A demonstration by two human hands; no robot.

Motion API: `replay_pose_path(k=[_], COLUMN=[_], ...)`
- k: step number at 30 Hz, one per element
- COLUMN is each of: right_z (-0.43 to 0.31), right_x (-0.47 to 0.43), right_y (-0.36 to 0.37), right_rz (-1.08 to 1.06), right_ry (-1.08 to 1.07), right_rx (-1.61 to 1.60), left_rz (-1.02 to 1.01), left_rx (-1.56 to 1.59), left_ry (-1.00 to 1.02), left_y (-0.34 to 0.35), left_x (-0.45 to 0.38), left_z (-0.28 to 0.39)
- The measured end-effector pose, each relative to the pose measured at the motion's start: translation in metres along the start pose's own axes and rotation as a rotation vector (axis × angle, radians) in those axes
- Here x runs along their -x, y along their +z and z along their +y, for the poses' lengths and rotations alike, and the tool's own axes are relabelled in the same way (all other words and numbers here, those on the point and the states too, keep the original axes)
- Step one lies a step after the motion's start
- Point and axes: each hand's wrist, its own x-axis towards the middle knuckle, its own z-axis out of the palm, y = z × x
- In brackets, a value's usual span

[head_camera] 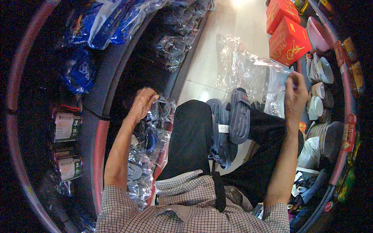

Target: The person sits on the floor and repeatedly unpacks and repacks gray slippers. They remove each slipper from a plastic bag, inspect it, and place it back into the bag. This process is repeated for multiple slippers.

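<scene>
My right hand [295,88], slightly blurred, pinches a clear plastic bag [243,68] that trails across the floor to its left. On the left side, my left hand [144,102] has its fingers curled at the top of plastic-wrapped slippers [148,139] on the low shelf. Whether it grips the wrapping is hard to tell. Grey slide slippers [240,116] stand bunched between my knees, apart from both hands. A white tag [223,128] hangs on one of them.
Red boxes [290,42] stand at the front right, beside a pink basin [318,35]. Stacked bowls [323,70] and plates [327,137] line the right shelf. Shelving with a red edge strip [101,163] runs along the left, holding blue packages [78,70] and more wrapped goods [177,48].
</scene>
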Motion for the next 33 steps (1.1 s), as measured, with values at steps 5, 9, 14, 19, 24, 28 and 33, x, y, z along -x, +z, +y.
replay_pose_path(k=[5,9,14,19,24,28,33], right_z=[0.011,0.021,-0.009,-0.065,-0.1,-0.11,-0.118], right_x=[0.02,0.052,0.075,0.089,0.1,0.11,0.113], right_y=[0.022,0.035,0.035,0.061,0.073,0.083,0.088], right_rz=[-0.494,-1.119,-1.107,-0.967,-0.985,-0.897,-0.891], right_ry=[-0.242,-0.311,-0.352,-0.276,-0.129,-0.221,0.021], right_rx=[0.464,0.535,0.162,-0.118,-0.221,-0.315,-0.644], left_rz=[0.135,0.262,0.418,0.66,0.799,0.827,0.787], left_rx=[0.074,0.086,0.16,0.381,0.552,0.666,0.827], left_ry=[-0.177,-0.194,-0.158,-0.216,-0.176,-0.174,-0.147], left_y=[-0.012,-0.015,-0.026,-0.046,-0.064,-0.058,-0.062], left_x=[-0.002,-0.001,-0.008,-0.016,-0.032,-0.043,-0.058], left_z=[0.007,0.01,0.032,0.066,0.123,0.156,0.211])
